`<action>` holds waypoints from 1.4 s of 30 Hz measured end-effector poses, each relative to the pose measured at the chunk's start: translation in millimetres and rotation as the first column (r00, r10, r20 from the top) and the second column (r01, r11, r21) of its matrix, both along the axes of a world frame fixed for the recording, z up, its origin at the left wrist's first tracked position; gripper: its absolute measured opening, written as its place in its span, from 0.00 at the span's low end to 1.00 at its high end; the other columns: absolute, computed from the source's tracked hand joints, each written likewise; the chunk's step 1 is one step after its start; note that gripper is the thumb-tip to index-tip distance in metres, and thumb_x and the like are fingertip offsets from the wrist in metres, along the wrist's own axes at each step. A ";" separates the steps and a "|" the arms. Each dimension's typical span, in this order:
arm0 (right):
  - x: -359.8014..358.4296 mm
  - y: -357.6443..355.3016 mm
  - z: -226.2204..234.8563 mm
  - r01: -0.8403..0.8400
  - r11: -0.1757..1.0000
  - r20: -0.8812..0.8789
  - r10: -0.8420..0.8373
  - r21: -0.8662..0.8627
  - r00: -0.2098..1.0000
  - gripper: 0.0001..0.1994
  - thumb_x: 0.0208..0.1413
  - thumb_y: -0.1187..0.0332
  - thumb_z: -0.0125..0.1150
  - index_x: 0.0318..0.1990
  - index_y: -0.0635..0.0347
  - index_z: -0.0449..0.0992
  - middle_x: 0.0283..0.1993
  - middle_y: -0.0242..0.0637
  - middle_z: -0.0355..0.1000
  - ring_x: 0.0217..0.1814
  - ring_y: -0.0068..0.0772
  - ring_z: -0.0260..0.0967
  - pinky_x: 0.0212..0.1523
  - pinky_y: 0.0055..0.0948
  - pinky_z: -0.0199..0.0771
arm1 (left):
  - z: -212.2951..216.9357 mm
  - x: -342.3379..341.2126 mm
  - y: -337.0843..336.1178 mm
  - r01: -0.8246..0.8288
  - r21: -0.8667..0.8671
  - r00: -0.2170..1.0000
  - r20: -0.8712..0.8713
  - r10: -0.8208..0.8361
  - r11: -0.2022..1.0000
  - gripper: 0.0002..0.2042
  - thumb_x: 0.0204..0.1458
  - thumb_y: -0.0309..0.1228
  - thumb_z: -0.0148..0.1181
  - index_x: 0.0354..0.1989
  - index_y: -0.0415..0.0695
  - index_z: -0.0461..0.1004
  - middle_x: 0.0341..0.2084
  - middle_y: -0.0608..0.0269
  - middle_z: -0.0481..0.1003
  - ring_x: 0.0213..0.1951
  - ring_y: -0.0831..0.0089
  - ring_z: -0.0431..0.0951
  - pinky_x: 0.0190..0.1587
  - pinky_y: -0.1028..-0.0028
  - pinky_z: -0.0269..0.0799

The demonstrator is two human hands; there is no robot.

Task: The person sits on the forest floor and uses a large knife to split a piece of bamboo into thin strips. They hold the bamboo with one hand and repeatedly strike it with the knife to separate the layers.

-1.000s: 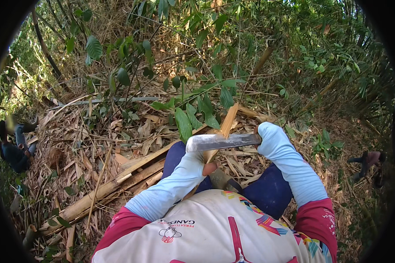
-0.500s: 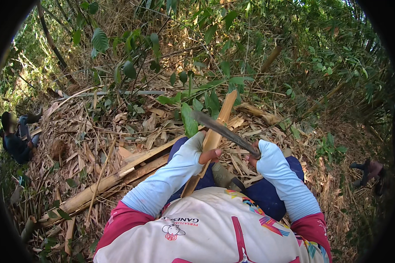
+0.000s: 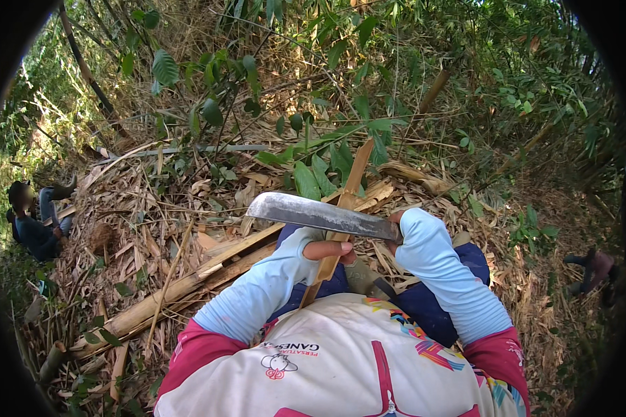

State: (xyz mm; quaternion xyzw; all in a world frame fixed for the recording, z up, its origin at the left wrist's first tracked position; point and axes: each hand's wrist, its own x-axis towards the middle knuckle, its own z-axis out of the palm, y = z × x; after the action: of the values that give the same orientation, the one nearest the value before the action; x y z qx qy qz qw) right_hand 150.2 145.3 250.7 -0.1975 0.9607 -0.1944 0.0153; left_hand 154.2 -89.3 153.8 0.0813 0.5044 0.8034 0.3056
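My right hand (image 3: 395, 229) is closed round the handle end of a machete (image 3: 306, 212). Its broad, worn grey blade points left and lies across a split bamboo strip (image 3: 355, 172), its flat side showing. The strip, pale and yellowish, slants from my lap up and away from me. My left hand (image 3: 328, 249) is wrapped round the strip just below the blade, its thumb across the front; part of that hand is hidden behind the blade. The machete's handle is mostly covered by my right hand and sleeve.
Split bamboo poles (image 3: 167, 295) lie on the leaf litter to my left. Leafy green plants (image 3: 320, 174) stand just ahead, with dense bamboo growth beyond. One person (image 3: 36, 226) sits at far left; another person (image 3: 595, 271) shows partly at far right.
The machete has swung from a slanted, edge-on pose to nearly level, its flat side now showing. My right hand has shifted slightly left, and the bamboo strip has turned to look narrower.
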 end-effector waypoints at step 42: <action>-12.8 -26.9 49.0 -0.204 0.828 0.272 0.065 0.522 0.960 0.15 0.37 0.66 0.61 0.38 0.54 0.78 0.31 0.43 0.76 0.37 0.49 0.74 0.40 0.40 0.72 | 9.7 31.9 45.1 -0.250 -0.012 0.933 -0.271 0.237 0.968 0.14 0.57 0.35 0.53 0.45 0.39 0.69 0.39 0.60 0.73 0.43 0.70 0.72 0.51 0.71 0.66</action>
State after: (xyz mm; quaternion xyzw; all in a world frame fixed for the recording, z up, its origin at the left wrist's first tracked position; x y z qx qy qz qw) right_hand 137.4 118.4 299.6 -0.2275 0.9504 0.0658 0.2016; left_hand 186.0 -44.1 163.6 0.1186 0.5655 0.8050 0.1347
